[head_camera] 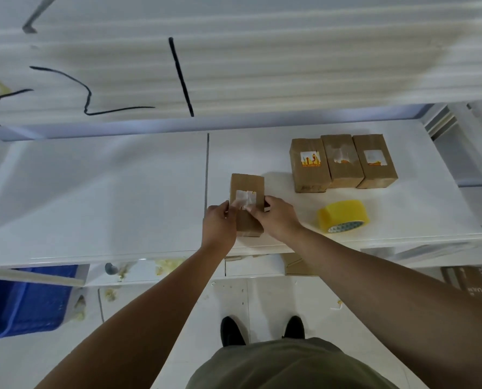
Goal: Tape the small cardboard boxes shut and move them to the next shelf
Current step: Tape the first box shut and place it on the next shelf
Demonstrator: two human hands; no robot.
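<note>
Head cam is looking down at a white shelf (93, 192), so going left to right: a blue bin (23, 301) is sitting on the floor at the lower left of the frame, under the shelf edge. Around the middle, a small cardboard box (246, 189) is lying flat on the shelf with a whitish piece of tape (244, 199) across its top. Both hands are working on it. The left hand (218, 223) is pinching the left end of the tape with curled fingers, and the right hand (279, 217) is pressing fingertips down on the right end while wrapping around the box's side, so neither is open flat. To the right of those, a yellow tape roll (342, 216) is lying on the shelf, near the right hand but not touching it. Above the roll, toward the upper right of the shelf, three more boxes (342, 161) are sitting side by side, touching each other, each with a sticker on top. Black shoes (262, 329) are showing at the bottom centre.
</note>
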